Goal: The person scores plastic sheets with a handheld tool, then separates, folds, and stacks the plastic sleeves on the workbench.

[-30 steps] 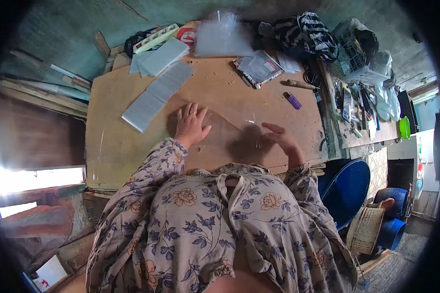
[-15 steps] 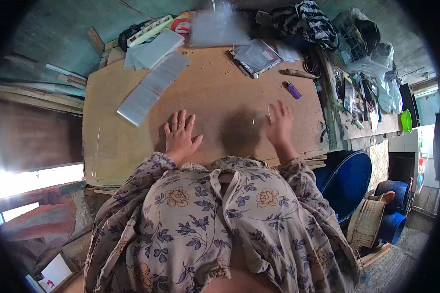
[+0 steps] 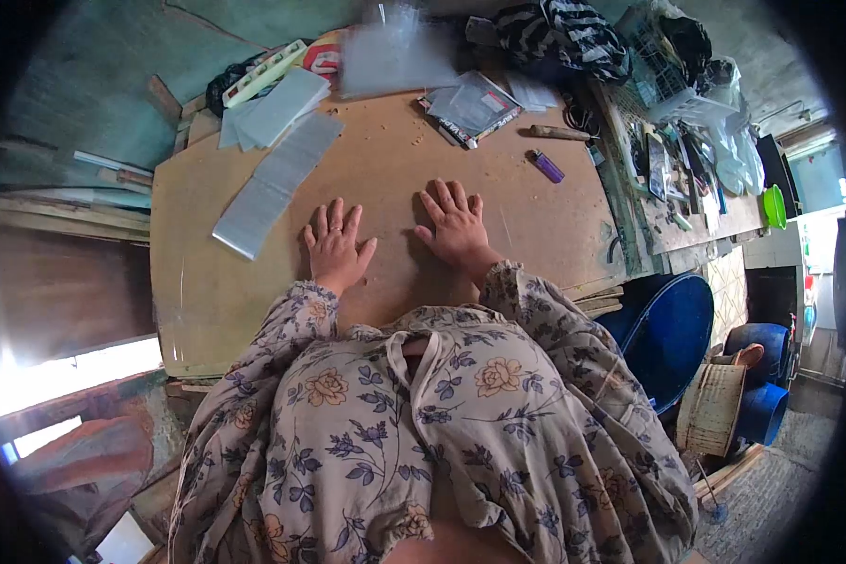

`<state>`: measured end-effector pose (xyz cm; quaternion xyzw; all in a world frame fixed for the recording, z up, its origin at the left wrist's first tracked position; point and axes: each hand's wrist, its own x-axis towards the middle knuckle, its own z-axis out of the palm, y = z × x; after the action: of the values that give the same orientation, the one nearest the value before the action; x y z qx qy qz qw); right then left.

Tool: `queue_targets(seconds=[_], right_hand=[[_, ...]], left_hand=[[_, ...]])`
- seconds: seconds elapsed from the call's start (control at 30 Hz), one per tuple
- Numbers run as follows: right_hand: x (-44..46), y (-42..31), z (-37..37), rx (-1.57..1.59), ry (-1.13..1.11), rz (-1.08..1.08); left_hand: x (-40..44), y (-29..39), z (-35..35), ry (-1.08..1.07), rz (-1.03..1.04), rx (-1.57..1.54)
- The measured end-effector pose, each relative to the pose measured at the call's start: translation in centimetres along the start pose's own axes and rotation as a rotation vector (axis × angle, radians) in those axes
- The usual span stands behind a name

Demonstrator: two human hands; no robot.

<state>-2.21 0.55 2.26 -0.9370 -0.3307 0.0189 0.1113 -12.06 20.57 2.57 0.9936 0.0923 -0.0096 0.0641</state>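
Note:
My left hand (image 3: 336, 249) lies palm down on the brown board tabletop (image 3: 385, 155), fingers spread, a ring on one finger. To its right my right hand (image 3: 456, 226) rests the same way, fingers apart and holding nothing. A long strip of clear plastic (image 3: 277, 188) lies just beyond my left hand, apart from it. Behind that is a stack of clear plastic sheets (image 3: 277, 108). Beyond my right hand lie a purple lighter (image 3: 547, 166) and a wooden-handled tool (image 3: 559, 133), its working end unclear. Clear plastic pieces (image 3: 479, 101) sit on a dark printed packet (image 3: 461, 132).
At the back, a blurred clear plastic sheet (image 3: 395, 61) stands near a power strip (image 3: 265, 73) and a striped black bag (image 3: 564, 42). A cluttered side shelf (image 3: 696, 226) holds a green bowl (image 3: 774, 207). Blue barrels (image 3: 667, 329) stand at the right.
My right hand has moved left, closer to my left hand, and now lies flat on the board. The view has shifted slightly to the right. The things on the table have stayed put.

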Motion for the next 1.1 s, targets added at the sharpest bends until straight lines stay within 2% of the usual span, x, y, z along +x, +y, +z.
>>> queue_targets(seconds=[0.2,0.47,0.67,0.87,0.93,1.03,1.1], right_hand=[[1.1,1.4,-0.7,0.012,-0.016,-0.062],[-0.2,5.8,-1.4,0.011,0.081,0.051],[7.2,6.6,-3.4,0.043,0.239,0.018],[14.4,4.5,-2.4,-0.082,0.031,0.036],[15.0,3.7,-3.0,-0.156,-0.143,0.096],[15.0,3.1,-2.8,-0.117,-0.122,0.178],[15.0,3.6,-1.6,-0.097,-0.067,0.144]], left_hand=[[0.2,-0.3,-0.9,0.004,-0.038,0.004],[-0.2,-1.2,-1.9,-0.037,-0.060,0.001],[-0.3,-1.3,-2.1,0.003,-0.047,0.030],[-0.7,-1.2,-2.1,0.038,-0.036,0.023],[-0.8,-1.1,-1.9,0.033,-0.056,0.015],[-1.2,-1.4,-2.1,0.037,-0.043,0.025],[-1.0,-1.2,-2.1,0.022,-0.045,0.024]])
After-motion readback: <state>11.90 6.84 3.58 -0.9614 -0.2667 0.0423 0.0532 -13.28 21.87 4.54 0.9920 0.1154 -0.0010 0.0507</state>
